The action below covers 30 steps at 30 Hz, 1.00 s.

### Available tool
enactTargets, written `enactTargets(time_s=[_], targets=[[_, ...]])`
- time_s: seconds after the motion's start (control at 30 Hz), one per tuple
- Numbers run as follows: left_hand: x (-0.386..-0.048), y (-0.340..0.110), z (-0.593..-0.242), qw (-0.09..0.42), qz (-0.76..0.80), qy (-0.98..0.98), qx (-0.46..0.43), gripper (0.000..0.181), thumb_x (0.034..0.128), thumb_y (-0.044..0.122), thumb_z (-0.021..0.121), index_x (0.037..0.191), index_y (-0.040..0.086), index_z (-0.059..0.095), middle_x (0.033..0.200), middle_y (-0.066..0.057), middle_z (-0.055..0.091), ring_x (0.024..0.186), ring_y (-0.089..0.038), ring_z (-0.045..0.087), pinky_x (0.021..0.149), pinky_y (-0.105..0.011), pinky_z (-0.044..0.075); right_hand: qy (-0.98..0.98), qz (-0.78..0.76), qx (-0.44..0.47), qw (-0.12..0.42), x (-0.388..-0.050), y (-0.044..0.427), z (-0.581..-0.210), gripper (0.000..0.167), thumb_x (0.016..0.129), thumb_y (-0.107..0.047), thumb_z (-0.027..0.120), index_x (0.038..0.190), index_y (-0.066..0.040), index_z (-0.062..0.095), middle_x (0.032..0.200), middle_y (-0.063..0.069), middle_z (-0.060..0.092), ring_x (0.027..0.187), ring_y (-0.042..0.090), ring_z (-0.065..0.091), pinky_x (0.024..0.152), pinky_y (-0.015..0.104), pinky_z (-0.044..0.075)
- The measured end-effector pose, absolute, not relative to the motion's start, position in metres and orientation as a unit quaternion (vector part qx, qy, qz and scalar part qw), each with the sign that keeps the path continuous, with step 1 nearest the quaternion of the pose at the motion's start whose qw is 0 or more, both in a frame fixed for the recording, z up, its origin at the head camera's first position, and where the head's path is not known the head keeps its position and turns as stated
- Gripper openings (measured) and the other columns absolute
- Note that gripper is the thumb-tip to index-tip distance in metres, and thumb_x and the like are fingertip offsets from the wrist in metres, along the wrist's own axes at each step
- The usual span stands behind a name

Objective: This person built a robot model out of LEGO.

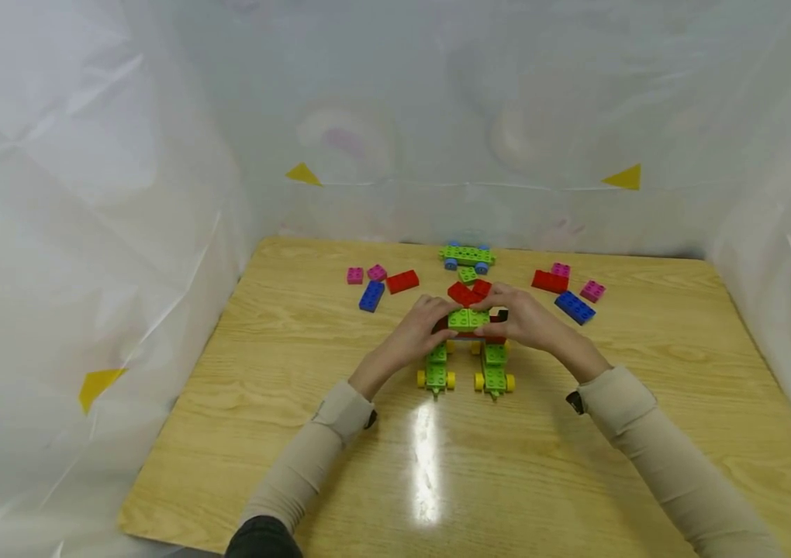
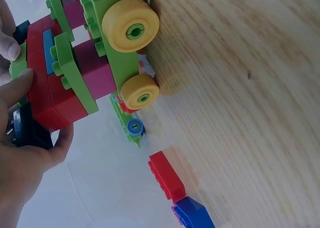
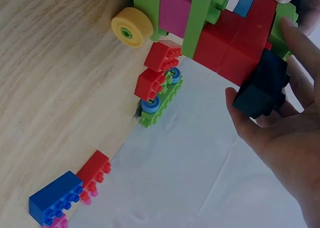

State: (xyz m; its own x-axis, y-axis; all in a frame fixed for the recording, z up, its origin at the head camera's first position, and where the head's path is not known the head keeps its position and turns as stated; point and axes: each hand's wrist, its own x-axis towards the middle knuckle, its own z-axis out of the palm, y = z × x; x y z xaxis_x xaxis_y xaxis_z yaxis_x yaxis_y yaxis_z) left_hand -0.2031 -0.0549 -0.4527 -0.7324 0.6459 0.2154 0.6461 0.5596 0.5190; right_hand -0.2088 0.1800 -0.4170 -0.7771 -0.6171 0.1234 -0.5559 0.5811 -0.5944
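A toy-brick build (image 1: 495,363) stands mid-table on two green wheeled bases with yellow wheels (image 2: 131,25). Magenta bricks (image 2: 94,70) and green plates (image 2: 74,72) rise from the bases and carry red bricks (image 3: 235,45). Light green bricks (image 1: 468,319) top the build, with a black brick (image 2: 31,129) at its left end and another black brick (image 3: 261,85) at its right. My left hand (image 1: 418,327) grips the left end, thumb under the black brick and a finger at the green one. On the opposite side, my right hand (image 1: 524,318) grips the right end likewise.
Behind the build lie loose red bricks (image 1: 464,294), a small green brick (image 1: 468,275) and a green wheeled base (image 1: 467,255) with blue wheels. Blue bricks (image 1: 371,296), red and pink bricks (image 1: 592,291) lie to both sides. White sheeting (image 1: 395,209) surrounds the wooden table (image 1: 284,325).
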Motion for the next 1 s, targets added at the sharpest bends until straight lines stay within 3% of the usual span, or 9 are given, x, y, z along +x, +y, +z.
enactTargets(time_s=[0.3,0.63,0.87,1.0], targets=[[-0.204,-0.055,-0.452,0.000,-0.295,-0.881,-0.369,0.045,0.0958,0.021,0.061,0.137,0.005,0.051,0.125,-0.007,0.056,0.111,-0.022,0.045,0.094,-0.035,0.043,0.897,-0.282,-0.336,0.047,-0.208,0.176,-0.411,0.033,0.083,-0.017,0.077,0.111,-0.003,0.070,0.092,0.005,0.055,0.070,0.016,0.044,0.063,0.031,0.042],[-0.203,-0.055,-0.453,0.006,-0.309,-0.878,-0.365,0.044,0.0952,0.019,0.062,0.135,0.004,0.052,0.124,-0.007,0.057,0.109,-0.021,0.045,0.093,-0.035,0.043,0.898,-0.277,-0.339,0.049,-0.207,0.173,-0.409,0.028,0.082,-0.016,0.077,0.106,-0.003,0.069,0.099,0.009,0.057,0.079,0.028,0.054,0.070,0.035,0.048],[-0.203,-0.055,-0.455,0.013,-0.309,-0.875,-0.373,0.043,0.0948,0.018,0.063,0.135,0.006,0.053,0.123,-0.006,0.058,0.107,-0.020,0.046,0.091,-0.034,0.043,0.900,-0.277,-0.332,0.054,-0.205,0.172,-0.407,0.029,0.083,-0.016,0.077,0.106,-0.002,0.069,0.106,0.012,0.060,0.093,0.027,0.058,0.081,0.044,0.052],[-0.204,-0.055,-0.454,0.008,-0.308,-0.876,-0.371,0.043,0.0949,0.018,0.062,0.135,0.006,0.053,0.124,-0.006,0.058,0.108,-0.020,0.045,0.091,-0.034,0.043,0.912,-0.250,-0.322,0.047,-0.203,0.168,-0.404,0.030,0.082,-0.017,0.078,0.107,-0.001,0.069,0.106,0.012,0.060,0.089,0.027,0.059,0.078,0.041,0.053]])
